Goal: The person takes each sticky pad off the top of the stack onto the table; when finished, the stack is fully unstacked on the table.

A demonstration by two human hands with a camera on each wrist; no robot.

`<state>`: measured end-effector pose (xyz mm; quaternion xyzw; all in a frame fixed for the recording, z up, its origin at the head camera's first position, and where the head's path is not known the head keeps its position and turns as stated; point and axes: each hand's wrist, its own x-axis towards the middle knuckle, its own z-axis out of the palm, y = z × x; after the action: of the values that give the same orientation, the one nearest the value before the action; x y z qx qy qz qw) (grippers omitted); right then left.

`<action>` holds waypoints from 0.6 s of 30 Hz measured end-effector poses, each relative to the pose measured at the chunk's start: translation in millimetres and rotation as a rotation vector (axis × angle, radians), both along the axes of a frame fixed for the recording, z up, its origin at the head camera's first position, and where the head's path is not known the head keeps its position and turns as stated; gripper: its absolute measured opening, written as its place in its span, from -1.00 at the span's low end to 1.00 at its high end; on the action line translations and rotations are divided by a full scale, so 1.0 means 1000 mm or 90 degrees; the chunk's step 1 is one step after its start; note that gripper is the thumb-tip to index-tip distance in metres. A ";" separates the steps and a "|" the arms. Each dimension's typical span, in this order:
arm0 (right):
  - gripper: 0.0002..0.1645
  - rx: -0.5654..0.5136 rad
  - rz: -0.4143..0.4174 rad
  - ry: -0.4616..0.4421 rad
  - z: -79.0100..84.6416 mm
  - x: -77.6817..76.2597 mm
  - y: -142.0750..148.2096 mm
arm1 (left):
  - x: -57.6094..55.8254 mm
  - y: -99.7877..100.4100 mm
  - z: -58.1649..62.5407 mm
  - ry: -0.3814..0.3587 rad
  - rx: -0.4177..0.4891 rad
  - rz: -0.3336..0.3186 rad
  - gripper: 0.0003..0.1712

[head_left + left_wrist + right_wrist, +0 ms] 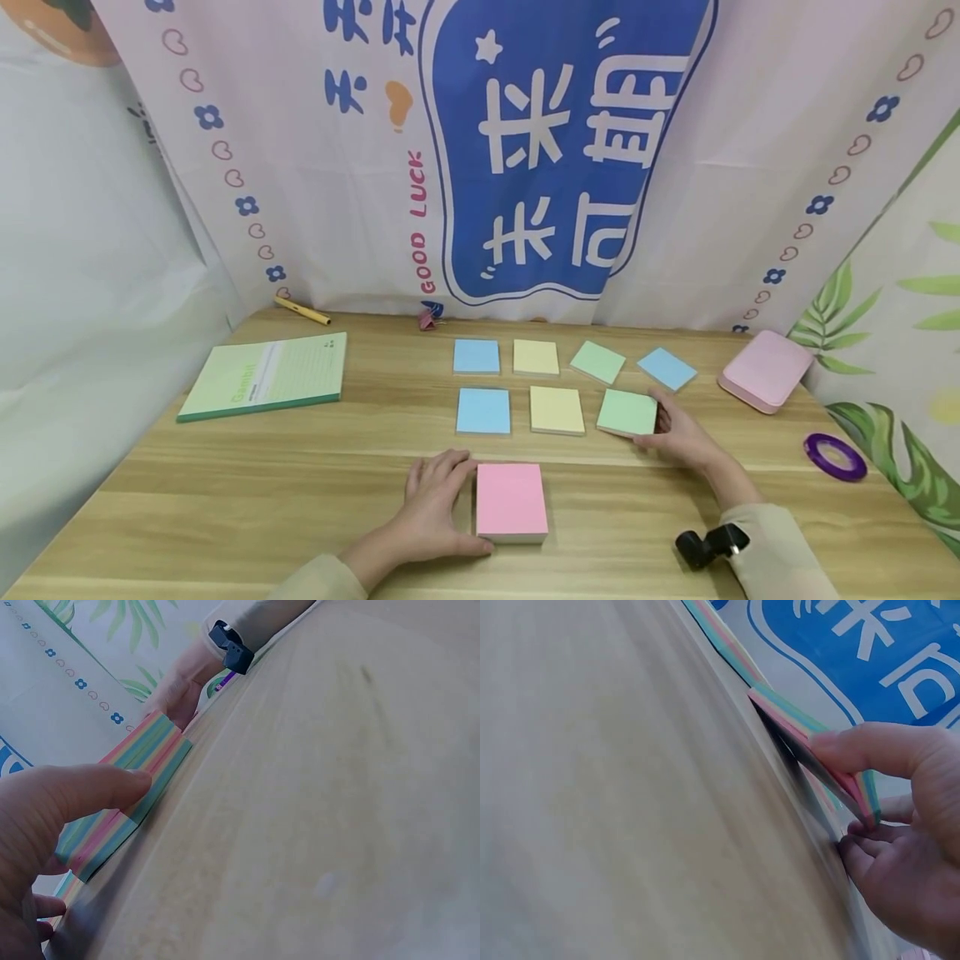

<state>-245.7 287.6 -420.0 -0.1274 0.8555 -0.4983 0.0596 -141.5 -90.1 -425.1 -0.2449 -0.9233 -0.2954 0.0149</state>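
Observation:
A thick pad of sticky notes with a pink top (512, 500) sits near the front middle of the table. My left hand (438, 508) holds it at its left side, thumb at the front corner and index finger at the back; striped coloured edges show beside the thumb (112, 787) in the left wrist view. My right hand (682, 437) pinches a thinner green-topped sticky note pad (628, 412) by its right side. In the right wrist view that pad (817, 742) is tilted, its end by the fingers raised off the wood. Left of it lie a yellow pad (556, 410) and a blue pad (483, 411).
Behind runs a row of pads: blue (476, 356), yellow (536, 357), green (597, 362) and another blue (667, 368). A green notebook (266, 375), yellow pen (302, 311) and pink clip (428, 318) lie left and back. A pink case (767, 370) and purple tape roll (835, 457) lie right.

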 end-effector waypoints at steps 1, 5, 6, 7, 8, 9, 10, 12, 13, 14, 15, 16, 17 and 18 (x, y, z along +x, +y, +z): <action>0.13 -0.009 0.005 -0.002 0.000 0.000 0.001 | 0.000 0.000 0.000 -0.001 0.000 0.000 0.05; 0.11 -0.048 0.015 -0.009 0.002 0.002 0.004 | 0.000 0.000 0.000 -0.005 0.001 -0.003 0.04; 0.10 -0.054 0.014 -0.008 0.003 0.003 0.004 | 0.000 0.000 0.000 -0.004 0.002 -0.003 0.04; 0.09 -0.060 0.014 -0.007 0.004 0.004 0.004 | 0.000 0.000 0.000 -0.004 0.002 -0.004 0.04; 0.08 -0.066 0.011 -0.008 0.006 0.005 0.004 | 0.000 0.000 0.000 -0.004 0.001 -0.003 0.04; 0.08 -0.074 0.013 -0.006 0.008 0.006 0.003 | 0.000 0.000 0.000 -0.003 0.001 -0.003 0.04; 0.07 -0.086 0.017 -0.002 0.010 0.007 0.002 | 0.000 0.000 0.000 -0.003 0.001 -0.003 0.04; 0.05 -0.101 0.029 0.007 0.015 0.010 -0.001 | 0.000 0.001 0.000 -0.002 0.000 -0.001 0.04; 0.04 -0.112 0.038 0.014 0.019 0.012 -0.004 | 0.000 0.001 0.000 -0.001 0.000 -0.001 0.04; 0.03 -0.121 0.048 0.022 0.022 0.014 -0.007 | 0.000 0.001 0.000 0.000 0.000 0.000 0.04; 0.02 -0.129 0.062 0.032 0.025 0.016 -0.010 | 0.000 0.001 0.000 0.001 0.000 0.001 0.04; 0.02 -0.136 0.075 0.041 0.029 0.018 -0.014 | 0.000 0.001 0.000 0.002 0.000 0.001 0.05; 0.02 -0.137 0.089 0.049 0.032 0.020 -0.019 | 0.000 0.001 0.001 0.003 0.000 0.002 0.05; 0.01 -0.142 0.105 0.057 0.035 0.023 -0.023 | 0.000 0.001 0.000 0.004 -0.001 0.002 0.05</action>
<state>-223.0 264.2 -385.3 -0.2254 0.7832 -0.5775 0.0481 -141.7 -89.1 -424.6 -0.2444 -0.9239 -0.2940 0.0182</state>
